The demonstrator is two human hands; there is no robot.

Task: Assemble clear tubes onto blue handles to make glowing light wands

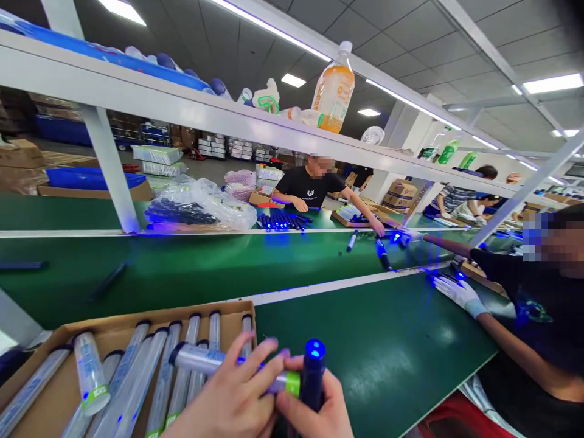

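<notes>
Through the head camera, from my distant post, I had the right hand (328,404) nearest, closed around an upright black flashlight (314,383) with its blue light glowing at the top, thumb and fingers wrapped about the barrel. The left hand (239,389) was partly curled over a clear plastic tube (207,360), its fingers loosely spread and its thumb hidden from me; the tube lay aslant in it, dark cap outward, its green-banded end beside the flashlight, though I could not tell whether the two touched. I judged the tube light, smooth and fairly stiff, liable to slip or dent if pinched hard, so best held lightly around the middle; the flashlight looked rigid and somewhat heavier, surest around the barrel, below the lens. Just left stood a cardboard tray (57,398) of capped tubes (91,372), on the green bench (374,359). Farther on, to the right, a co-worker's white-gloved hand (456,294) rested near lit flashlights. Across the green belt (283,267), a person in a black T-shirt (310,193) sat behind a row of glowing flashlights (280,224), beside a clear plastic bag (219,207).
</notes>
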